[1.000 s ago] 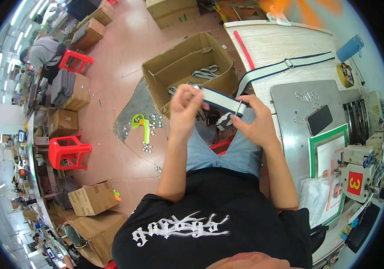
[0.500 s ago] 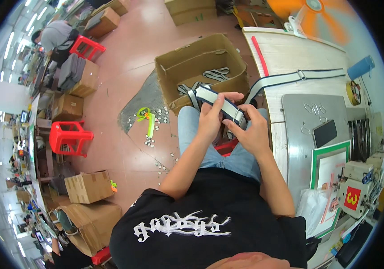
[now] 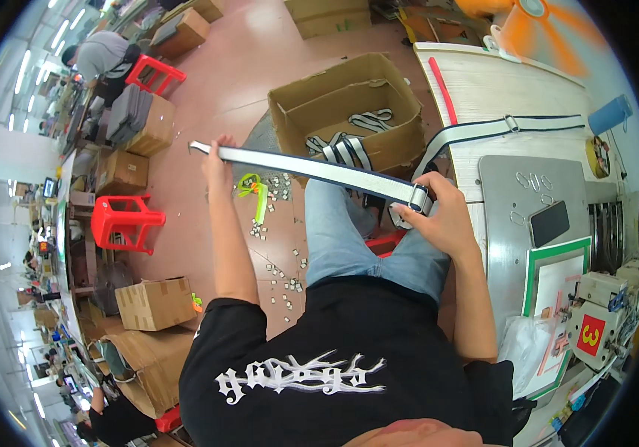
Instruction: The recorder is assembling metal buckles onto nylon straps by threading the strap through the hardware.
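Observation:
A white webbing strap (image 3: 304,165) with dark edges is stretched across in front of me. Its far left end is gripped in my left hand (image 3: 219,167), with a short tip sticking out past the fingers. My right hand (image 3: 442,212) pinches the strap at its right end, beside a metal slide buckle (image 3: 418,197). Below that hand the webbing loops down over my thigh. Behind the strap stands an open cardboard box (image 3: 345,100) with several folded straps (image 3: 371,120) inside. More of the webbing runs over the white table (image 3: 498,86) and through another buckle (image 3: 511,124).
On the right are a metal plate (image 3: 498,223) with wire rings (image 3: 534,181), a phone (image 3: 549,223), a sewing machine (image 3: 595,313) and a spinning orange fan (image 3: 535,30). Small pieces (image 3: 283,287) litter the floor. Red stools (image 3: 127,223) and cartons (image 3: 154,304) stand left; a person (image 3: 103,56) works beyond.
My left hand has swung far out to the left, drawing the strap out from a bunched fold to full stretch. My right hand has stayed by the buckle, shifting slightly right.

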{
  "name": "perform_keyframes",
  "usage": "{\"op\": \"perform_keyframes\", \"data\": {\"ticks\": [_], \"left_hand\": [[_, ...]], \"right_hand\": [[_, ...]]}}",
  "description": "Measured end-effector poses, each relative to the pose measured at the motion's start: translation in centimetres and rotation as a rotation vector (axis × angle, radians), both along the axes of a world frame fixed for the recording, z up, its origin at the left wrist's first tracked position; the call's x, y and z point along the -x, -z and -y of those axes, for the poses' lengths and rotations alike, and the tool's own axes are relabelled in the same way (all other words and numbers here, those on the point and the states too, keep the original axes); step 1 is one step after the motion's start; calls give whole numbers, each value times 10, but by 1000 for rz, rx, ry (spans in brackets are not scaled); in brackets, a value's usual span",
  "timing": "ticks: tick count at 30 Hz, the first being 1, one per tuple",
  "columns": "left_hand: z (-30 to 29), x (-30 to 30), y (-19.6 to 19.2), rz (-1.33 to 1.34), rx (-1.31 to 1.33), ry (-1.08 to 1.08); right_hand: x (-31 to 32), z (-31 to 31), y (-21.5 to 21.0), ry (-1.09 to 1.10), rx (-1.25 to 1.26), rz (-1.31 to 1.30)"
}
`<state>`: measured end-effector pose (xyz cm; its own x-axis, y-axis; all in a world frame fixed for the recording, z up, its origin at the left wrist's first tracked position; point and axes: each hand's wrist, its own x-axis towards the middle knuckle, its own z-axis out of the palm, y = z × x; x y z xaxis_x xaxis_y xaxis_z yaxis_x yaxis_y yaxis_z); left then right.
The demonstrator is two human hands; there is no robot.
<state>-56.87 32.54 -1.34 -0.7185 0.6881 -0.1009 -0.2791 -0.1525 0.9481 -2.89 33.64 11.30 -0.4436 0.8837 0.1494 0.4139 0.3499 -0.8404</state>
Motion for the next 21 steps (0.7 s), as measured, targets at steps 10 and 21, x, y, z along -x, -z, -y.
{"op": "perform_keyframes", "data": {"ticks": [10,21], "left_hand": [[24,-267,-89,-610,-6,1124],[-8,-194,-165,-389,-62,311]], "right_hand": [[45,8,8,-215,-82,-63],[-57,16,-1,-40,147,43]]}}
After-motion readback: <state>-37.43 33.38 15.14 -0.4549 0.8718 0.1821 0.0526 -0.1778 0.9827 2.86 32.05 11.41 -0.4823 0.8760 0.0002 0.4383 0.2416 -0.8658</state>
